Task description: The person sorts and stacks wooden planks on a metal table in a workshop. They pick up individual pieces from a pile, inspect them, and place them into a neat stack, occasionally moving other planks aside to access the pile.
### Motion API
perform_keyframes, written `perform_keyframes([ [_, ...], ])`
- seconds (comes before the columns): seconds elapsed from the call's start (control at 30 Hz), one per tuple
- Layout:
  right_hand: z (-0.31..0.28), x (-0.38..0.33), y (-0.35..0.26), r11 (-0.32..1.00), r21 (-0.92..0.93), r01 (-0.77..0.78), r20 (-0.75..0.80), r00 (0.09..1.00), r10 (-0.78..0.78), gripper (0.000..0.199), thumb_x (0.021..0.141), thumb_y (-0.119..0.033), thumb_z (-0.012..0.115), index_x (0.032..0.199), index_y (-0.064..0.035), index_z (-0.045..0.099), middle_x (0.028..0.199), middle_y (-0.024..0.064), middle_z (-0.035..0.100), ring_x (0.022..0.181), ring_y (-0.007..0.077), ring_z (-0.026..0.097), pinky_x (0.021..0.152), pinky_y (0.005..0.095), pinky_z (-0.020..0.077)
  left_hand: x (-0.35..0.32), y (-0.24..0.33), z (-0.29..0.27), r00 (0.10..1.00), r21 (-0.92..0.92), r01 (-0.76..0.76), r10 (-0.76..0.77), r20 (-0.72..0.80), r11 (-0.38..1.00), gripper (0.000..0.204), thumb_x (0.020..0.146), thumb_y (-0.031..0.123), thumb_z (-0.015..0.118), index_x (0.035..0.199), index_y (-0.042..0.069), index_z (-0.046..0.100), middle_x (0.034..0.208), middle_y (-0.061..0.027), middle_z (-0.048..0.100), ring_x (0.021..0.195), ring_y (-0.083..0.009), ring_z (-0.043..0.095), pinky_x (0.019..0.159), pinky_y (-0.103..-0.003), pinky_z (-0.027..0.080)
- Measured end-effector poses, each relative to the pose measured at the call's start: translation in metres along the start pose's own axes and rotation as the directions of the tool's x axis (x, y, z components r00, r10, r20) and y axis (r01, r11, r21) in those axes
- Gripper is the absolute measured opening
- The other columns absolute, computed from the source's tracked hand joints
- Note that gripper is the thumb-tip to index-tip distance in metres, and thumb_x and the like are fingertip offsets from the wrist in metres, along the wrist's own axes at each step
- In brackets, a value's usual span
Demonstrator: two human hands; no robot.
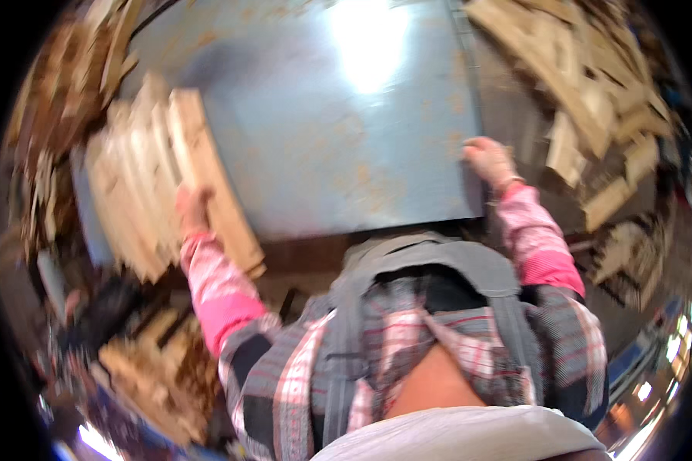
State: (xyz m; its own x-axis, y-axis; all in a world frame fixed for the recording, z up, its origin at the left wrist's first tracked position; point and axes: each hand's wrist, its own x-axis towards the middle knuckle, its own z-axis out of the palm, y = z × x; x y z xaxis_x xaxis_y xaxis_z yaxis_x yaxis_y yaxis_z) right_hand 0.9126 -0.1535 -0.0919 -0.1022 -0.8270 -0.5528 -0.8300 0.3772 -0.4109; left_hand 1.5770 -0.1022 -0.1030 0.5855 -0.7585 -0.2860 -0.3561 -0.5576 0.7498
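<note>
My left hand [194, 209] rests on a row of pale wooden planks [134, 184] lying side by side at the left of a blue-grey metal tabletop [307, 138]. It touches the left edge of the rightmost plank [207, 173], which sits slightly apart from the others at its far end. Blur hides whether its fingers grip that plank. At the tabletop's right edge, my right hand [492, 161] is closed with the fingers curled in. Whether it grips the edge or something small is not visible. Pink patterned sleeves cover both forearms.
Loose timber offcuts [573, 84] are heaped beyond the table's right side. More stacked wood [69, 77] stands at the far left, and another wood pile [161, 369] lies at the lower left. Sawdust patches dot the tabletop, and the far part reflects bright light.
</note>
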Motion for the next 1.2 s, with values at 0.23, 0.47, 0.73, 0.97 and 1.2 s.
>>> perform_keyframes([
  [0.23, 0.059, 0.034, 0.022, 0.932, 0.328, -0.157, 0.309, 0.950, 0.052, 0.044, 0.091, -0.031, 0.063, 0.124, -0.0025, 0.070, 0.113, 0.0150, 0.074, 0.109, 0.0275, 0.068, 0.095, 0.0384, 0.0514, -0.023, 0.036, 0.018, 0.839, -0.829, 0.522, 0.054, 0.541, 0.199, 0.025, 0.095, 0.020, 0.062, 0.104, -0.002, 0.070, 0.098, -0.0069, 0.071, 0.092, -0.0186, 0.068, 0.085, -0.035, 0.058],
  [0.47, 0.086, 0.004, -0.038, 0.964, 0.262, 0.037, 0.313, 0.942, -0.121, 0.033, 0.096, -0.021, 0.065, 0.125, -0.0049, 0.069, 0.097, 0.0021, 0.068, 0.086, 0.0121, 0.059, 0.076, 0.0276, 0.0465, -0.034, 0.054, 0.059, 0.843, -0.859, 0.512, 0.204, 0.498, -0.017, 0.023, 0.093, 0.019, 0.063, 0.104, -0.001, 0.070, 0.098, -0.0048, 0.070, 0.092, -0.0170, 0.065, 0.086, -0.033, 0.056],
  [0.73, 0.110, -0.016, -0.012, 0.986, 0.164, 0.013, 0.357, 0.931, -0.072, 0.040, 0.093, -0.036, 0.063, 0.127, -0.0158, 0.071, 0.112, 0.0096, 0.076, 0.109, 0.0254, 0.070, 0.098, 0.0372, 0.0498, -0.027, 0.076, 0.093, 0.826, -0.851, 0.525, 0.251, 0.505, -0.017, 0.022, 0.091, 0.017, 0.066, 0.104, 0.000, 0.070, 0.098, -0.0024, 0.068, 0.092, -0.0152, 0.063, 0.087, -0.032, 0.053],
  [0.97, 0.091, -0.031, -0.028, 0.976, -0.013, 0.216, 0.243, 0.948, -0.206, 0.040, 0.093, -0.034, 0.059, 0.121, -0.0084, 0.072, 0.121, 0.0196, 0.071, 0.118, 0.0367, 0.065, 0.104, 0.0446, 0.0495, -0.004, 0.064, 0.062, 0.919, -0.819, 0.343, 0.019, 0.395, 0.459, 0.021, 0.089, 0.016, 0.067, 0.104, 0.001, 0.070, 0.097, -0.0003, 0.067, 0.092, -0.0137, 0.060, 0.088, -0.030, 0.050],
  [1.2, 0.014, -0.029, -0.040, 0.995, -0.095, 0.027, 0.002, 1.000, -0.027, 0.059, 0.090, -0.036, 0.070, 0.143, -0.0137, 0.058, 0.140, 0.0185, 0.061, 0.129, 0.0367, 0.057, 0.110, 0.0441, 0.0460, -0.011, 0.040, 0.006, 0.981, 0.813, -0.028, 0.171, -0.088, 0.582, 0.046, 0.079, 0.029, 0.075, 0.116, 0.003, 0.066, 0.111, -0.0236, 0.069, 0.101, -0.0412, 0.068, 0.089, -0.049, 0.056],
])
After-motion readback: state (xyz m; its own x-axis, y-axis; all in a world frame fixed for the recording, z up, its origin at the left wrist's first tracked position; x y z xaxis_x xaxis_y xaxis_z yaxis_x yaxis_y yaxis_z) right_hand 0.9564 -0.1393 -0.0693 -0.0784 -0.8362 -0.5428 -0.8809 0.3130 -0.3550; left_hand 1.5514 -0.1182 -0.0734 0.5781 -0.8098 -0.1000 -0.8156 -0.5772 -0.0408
